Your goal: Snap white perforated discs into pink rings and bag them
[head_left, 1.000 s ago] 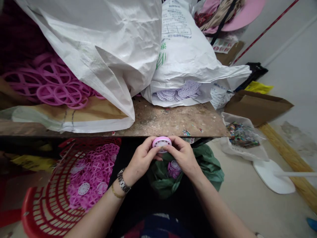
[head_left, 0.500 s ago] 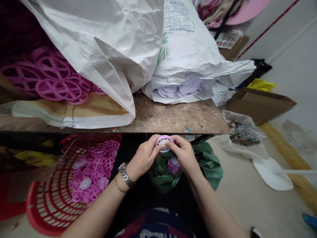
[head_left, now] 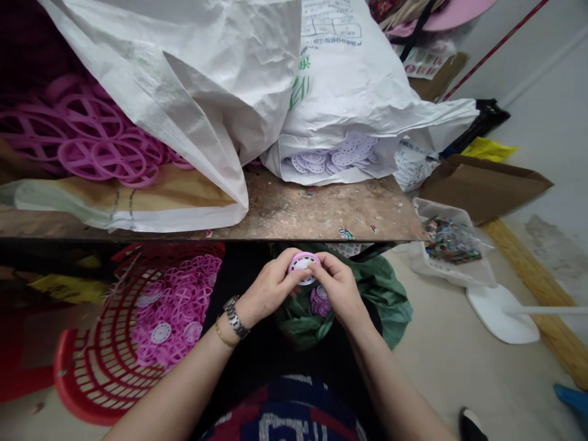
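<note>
Both hands pinch one small round pink plastic wheel with a pale perforated disc [head_left: 303, 266], just below the front edge of the worn table [head_left: 321, 217]. My left hand [head_left: 269, 288], with a watch and bracelet on its wrist, grips the wheel's left side. My right hand [head_left: 339, 286] grips its right side. Under the hands a green bag [head_left: 386, 300] on my lap holds a few purple discs [head_left: 316, 300]. A red plastic basket [head_left: 92, 373] at lower left is filled with several pink wheels [head_left: 177, 306].
Two large white woven sacks lie on the table: the left sack [head_left: 184, 92] covers big pink rings [head_left: 92, 150], the right sack [head_left: 349, 98] spills pale lilac discs [head_left: 333, 156]. At right lie a cardboard box [head_left: 482, 184], a clear bag of coloured bits [head_left: 448, 242] and a white fan base [head_left: 500, 312].
The hands keep the same grip on the wheel and have tilted it so its perforated face shows more. The view has shifted down a little.
</note>
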`<state>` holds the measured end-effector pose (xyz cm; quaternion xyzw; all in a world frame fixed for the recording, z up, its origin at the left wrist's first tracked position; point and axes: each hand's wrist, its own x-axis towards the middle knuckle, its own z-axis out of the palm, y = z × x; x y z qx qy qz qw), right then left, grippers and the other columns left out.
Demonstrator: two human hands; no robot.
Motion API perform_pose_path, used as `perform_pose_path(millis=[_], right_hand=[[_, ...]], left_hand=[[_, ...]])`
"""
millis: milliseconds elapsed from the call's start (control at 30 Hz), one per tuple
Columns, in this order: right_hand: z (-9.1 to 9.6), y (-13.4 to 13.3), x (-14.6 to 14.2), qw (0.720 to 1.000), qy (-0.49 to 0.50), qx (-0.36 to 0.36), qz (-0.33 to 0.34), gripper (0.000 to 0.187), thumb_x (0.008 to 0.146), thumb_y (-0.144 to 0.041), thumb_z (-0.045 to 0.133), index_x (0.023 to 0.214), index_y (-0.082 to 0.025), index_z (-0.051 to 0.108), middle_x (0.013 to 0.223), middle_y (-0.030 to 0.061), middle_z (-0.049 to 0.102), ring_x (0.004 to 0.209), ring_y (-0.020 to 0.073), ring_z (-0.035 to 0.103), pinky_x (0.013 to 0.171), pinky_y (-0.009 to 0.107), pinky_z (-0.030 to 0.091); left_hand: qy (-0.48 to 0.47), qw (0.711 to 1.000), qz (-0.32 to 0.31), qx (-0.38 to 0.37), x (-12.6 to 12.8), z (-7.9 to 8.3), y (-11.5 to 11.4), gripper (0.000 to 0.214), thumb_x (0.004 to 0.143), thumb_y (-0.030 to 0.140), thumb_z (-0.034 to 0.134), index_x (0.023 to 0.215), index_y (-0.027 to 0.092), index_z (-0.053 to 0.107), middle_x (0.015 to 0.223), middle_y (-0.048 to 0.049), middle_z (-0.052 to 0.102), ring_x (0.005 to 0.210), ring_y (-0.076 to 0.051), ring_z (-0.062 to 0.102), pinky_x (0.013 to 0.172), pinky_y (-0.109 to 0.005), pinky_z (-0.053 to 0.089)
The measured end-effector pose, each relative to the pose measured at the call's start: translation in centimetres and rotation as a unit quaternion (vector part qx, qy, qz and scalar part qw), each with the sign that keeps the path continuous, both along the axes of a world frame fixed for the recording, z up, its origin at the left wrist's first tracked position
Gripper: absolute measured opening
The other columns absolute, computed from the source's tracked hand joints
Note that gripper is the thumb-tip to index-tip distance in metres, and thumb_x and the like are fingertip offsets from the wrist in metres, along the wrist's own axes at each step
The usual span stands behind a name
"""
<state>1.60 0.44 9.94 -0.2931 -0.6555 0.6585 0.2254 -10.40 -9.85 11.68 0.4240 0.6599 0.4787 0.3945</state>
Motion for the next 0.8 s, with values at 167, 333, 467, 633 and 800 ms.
perform_pose_path(millis=[167, 333, 467, 633, 800], right_hand=[[-0.7, -0.1, 0.9, 0.998, -0.037, 0.035, 0.022, 0.017, 0.079, -0.035, 0.063, 0.082, -0.018, 0.064, 0.073, -0.0012, 0.060, 0.070, 0.0148, 0.053, 0.066, 0.025, 0.043], [-1.9, -0.1, 1.5, 0.994, -0.075, 0.076, 0.019, 0.022, 0.079, -0.039, 0.061, 0.080, -0.017, 0.066, 0.069, -0.0006, 0.060, 0.067, 0.0159, 0.053, 0.062, 0.025, 0.042], [-4.6, 1.3, 2.4, 0.973, -0.147, 0.168, 0.061, 0.033, 0.084, -0.049, 0.054, 0.084, -0.019, 0.066, 0.074, 0.0021, 0.065, 0.071, 0.0198, 0.059, 0.065, 0.028, 0.045], [-9.9, 3.9, 5.0, 0.871, -0.340, 0.327, 0.136, 0.033, 0.089, -0.045, 0.046, 0.095, -0.021, 0.067, 0.093, 0.0095, 0.071, 0.089, 0.0284, 0.066, 0.074, 0.034, 0.048], [-12.6, 4.2, 6.0, 0.809, -0.431, 0.369, 0.155, 0.038, 0.092, -0.035, 0.043, 0.118, -0.018, 0.063, 0.120, 0.0161, 0.064, 0.108, 0.0326, 0.063, 0.077, 0.039, 0.052]], left_hand=[[0.035, 0.999, -0.025, -0.034, 0.6, -1.0, -0.4, 0.024, 0.088, 0.028, 0.050, 0.111, 0.023, 0.055, 0.076, 0.0026, 0.060, 0.056, -0.012, 0.058, 0.053, -0.021, 0.046], [0.156, 0.985, -0.028, -0.061, 1.6, -2.0, -0.4, 0.030, 0.088, 0.024, 0.052, 0.118, 0.022, 0.053, 0.086, -0.0020, 0.065, 0.075, -0.018, 0.063, 0.067, -0.026, 0.049], [0.307, 0.951, -0.005, -0.029, 0.3, -0.3, -1.3, 0.029, 0.090, 0.030, 0.054, 0.118, 0.021, 0.057, 0.100, -0.0077, 0.066, 0.092, -0.023, 0.062, 0.080, -0.033, 0.050], [0.380, 0.890, 0.214, 0.131, -4.4, 4.7, -3.8, 0.019, 0.095, 0.023, 0.046, 0.107, 0.021, 0.061, 0.099, -0.0060, 0.067, 0.095, -0.018, 0.062, 0.088, -0.030, 0.047], [0.532, 0.783, 0.322, 0.036, -11.8, 7.6, -4.3, 0.023, 0.092, 0.021, 0.046, 0.109, 0.018, 0.061, 0.098, -0.0089, 0.063, 0.094, -0.024, 0.059, 0.085, -0.037, 0.048]])
